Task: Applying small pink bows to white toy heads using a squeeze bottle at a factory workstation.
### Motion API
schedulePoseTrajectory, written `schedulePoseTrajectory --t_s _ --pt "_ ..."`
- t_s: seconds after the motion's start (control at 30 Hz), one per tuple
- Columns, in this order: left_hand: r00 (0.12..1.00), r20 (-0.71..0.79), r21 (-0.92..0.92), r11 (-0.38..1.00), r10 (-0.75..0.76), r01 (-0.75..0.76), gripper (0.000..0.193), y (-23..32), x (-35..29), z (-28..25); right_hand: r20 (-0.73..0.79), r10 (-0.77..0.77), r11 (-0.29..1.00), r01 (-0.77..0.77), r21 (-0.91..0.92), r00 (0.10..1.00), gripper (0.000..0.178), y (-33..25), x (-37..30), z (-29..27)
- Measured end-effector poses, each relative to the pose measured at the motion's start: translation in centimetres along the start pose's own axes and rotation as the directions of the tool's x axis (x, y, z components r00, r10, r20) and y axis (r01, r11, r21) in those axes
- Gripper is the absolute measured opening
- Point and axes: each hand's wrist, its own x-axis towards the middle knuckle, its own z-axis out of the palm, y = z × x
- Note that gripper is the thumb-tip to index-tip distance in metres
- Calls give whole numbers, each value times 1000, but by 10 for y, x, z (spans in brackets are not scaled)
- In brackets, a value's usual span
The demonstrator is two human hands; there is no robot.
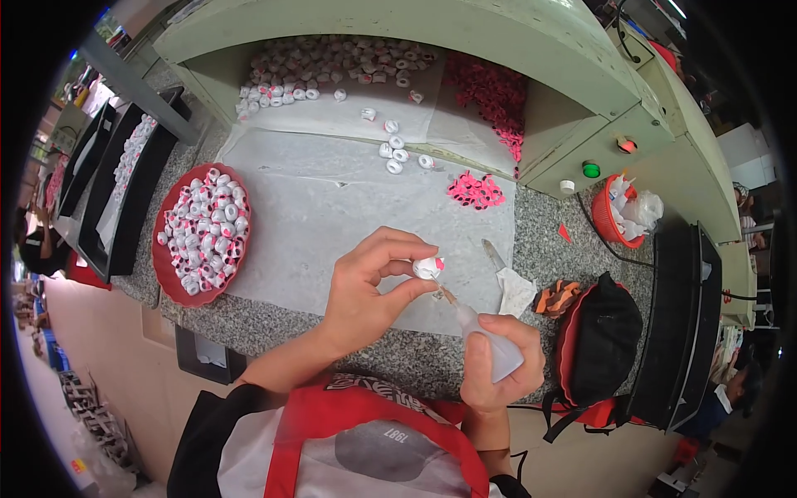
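Observation:
Between the thumb and fingers of my left hand (359, 286) is a small white rounded piece (427, 268) with a pink patch. My right hand (488, 388) is wrapped round a translucent squeeze bottle (503, 355). Its narrow brownish nozzle points up and left, close below the white piece; whether the tip touches it I cannot tell. Both hands are above the white paper sheet (290, 207) near the table's front edge. Beyond them lies a small pile of pink pieces with dark spots (476, 191). Several loose white ring-shaped pieces (393, 151) are scattered farther back.
A red basket (158, 249) full of white-and-pink pieces stands left. Under the pale green hood (382, 21) lie heaps of white pieces (332, 62) and pink pieces (490, 95). To the right are a metal blade (493, 253), a crumpled tissue (516, 292), a black cloth (610, 332) and an orange basket (603, 217).

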Motion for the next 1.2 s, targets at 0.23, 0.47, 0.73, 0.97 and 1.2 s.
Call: schedulePoseTrajectory --t_s 0.23,0.47,0.73,0.97,1.2 --pt "991 58 -173 976 -123 132 31 1 2 -3 -7 -135 991 135 -3 991 22 3 5 2" --pt "954 96 -307 904 -283 299 34 5 3 -4 -35 -137 990 138 16 990 22 4 3 0" --pt "953 80 -283 911 -291 301 35 8 4 -6 -11 20 999 -20 30 1000 22 4 -6 -5" --pt "958 68 -259 922 -278 286 32 7 4 -8 -6 -8 999 8 44 1000 20 2 1 3" --pt "929 -39 -218 910 -368 352 32 -15 -2 -32 118 755 551 -722 419 645 17 67 18 31"
